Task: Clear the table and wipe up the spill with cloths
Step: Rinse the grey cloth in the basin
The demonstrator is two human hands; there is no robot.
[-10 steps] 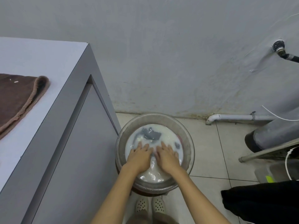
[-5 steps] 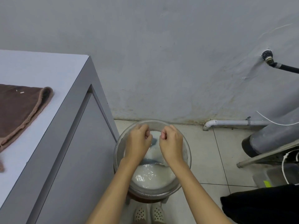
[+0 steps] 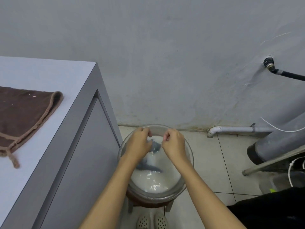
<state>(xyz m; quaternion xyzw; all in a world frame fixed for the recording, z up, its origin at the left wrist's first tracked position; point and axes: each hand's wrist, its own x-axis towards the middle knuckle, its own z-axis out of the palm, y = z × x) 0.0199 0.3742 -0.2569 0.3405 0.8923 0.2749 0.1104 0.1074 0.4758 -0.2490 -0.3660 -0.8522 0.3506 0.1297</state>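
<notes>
A metal basin (image 3: pixel 190 156) of milky water stands on a low wooden stool (image 3: pixel 170 206) on the floor, right of the white table (image 3: pixel 49 75). Both my hands are over the far half of the basin, fingers closed. My left hand (image 3: pixel 140 143) and my right hand (image 3: pixel 174 145) each pinch a wet grey cloth (image 3: pixel 156 146), which sags between them and trails down into the water. A brown cloth (image 3: pixel 24 113) with a lighter hem lies flat on the table at the left, with a few pale specks on it.
A white pipe (image 3: pixel 239 129) runs along the foot of the wall. A thick grey pipe (image 3: pixel 280 139) and a metal bar (image 3: pixel 272 162) stand at the right. A tap with a black hose (image 3: pixel 271 67) juts from the wall. Dark fabric (image 3: pixel 272 210) lies at the bottom right.
My hands were pressing flat in the water; they have closed, risen toward the basin's far rim and lifted the grey cloth partly out of the water.
</notes>
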